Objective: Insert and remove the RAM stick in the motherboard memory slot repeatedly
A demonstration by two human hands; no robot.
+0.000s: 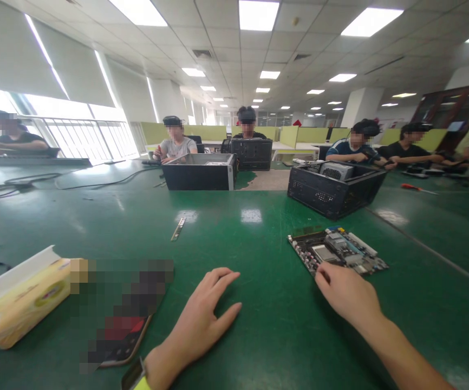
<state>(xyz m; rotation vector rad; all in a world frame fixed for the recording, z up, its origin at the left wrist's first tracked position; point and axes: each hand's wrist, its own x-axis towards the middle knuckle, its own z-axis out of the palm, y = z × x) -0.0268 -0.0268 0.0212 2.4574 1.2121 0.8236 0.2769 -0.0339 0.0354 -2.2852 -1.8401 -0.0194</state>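
A motherboard (350, 252) lies flat on the green table (267, 325), to the right of centre. My right hand (346, 292) is at its near left edge, fingers pinched together there; the fingertips are partly hidden, but they appear to grip the board's edge. My left hand (206, 311) rests over the table left of the board, fingers apart and holding nothing. A watch with a yellow-green strap is on my left wrist. Beyond my left hand lies a thin metal strip (178, 229).
A phone (131, 336), partly blurred, and a yellow tissue pack (27, 303) lie at the left. Open black computer cases (200, 176) (332, 189) stand farther back. A red screwdriver (413, 188) lies at the right. Several people sit around the table.
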